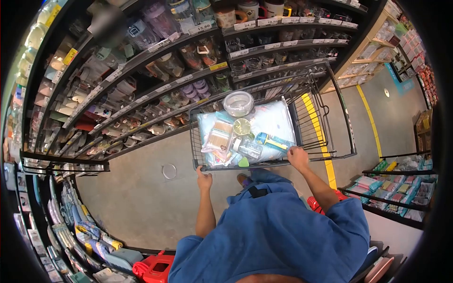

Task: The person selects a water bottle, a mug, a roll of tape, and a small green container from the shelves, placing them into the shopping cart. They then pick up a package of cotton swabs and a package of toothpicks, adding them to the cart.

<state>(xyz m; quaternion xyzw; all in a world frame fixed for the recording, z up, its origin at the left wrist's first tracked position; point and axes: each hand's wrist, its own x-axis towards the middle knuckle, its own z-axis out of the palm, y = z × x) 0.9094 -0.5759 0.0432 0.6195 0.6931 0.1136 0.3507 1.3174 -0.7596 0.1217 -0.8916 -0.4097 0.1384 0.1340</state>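
Observation:
A black wire shopping cart (278,164) stands in front of me. My left hand (204,179) is closed on its near left corner. Further right, my right hand (297,158) is closed at the near rim, close to the end of a blue-and-yellow handled item (273,141). In the cart lie a pale, patterned pillow-like pack (276,118), a clear round container (238,104), a greenish round lid or dish (242,127), a clear bottle-like container (249,149) and a pack of thin wooden sticks (220,135). A small green item (243,162) sits by the near rim.
Shelves of mugs (250,10), glasses and bottles curve along the far side and left. A clear round object (169,171) lies on the floor. Red plastic baskets (158,268) are behind me. Yellow lines (370,118) cross the floor at right, near a low rack (391,188).

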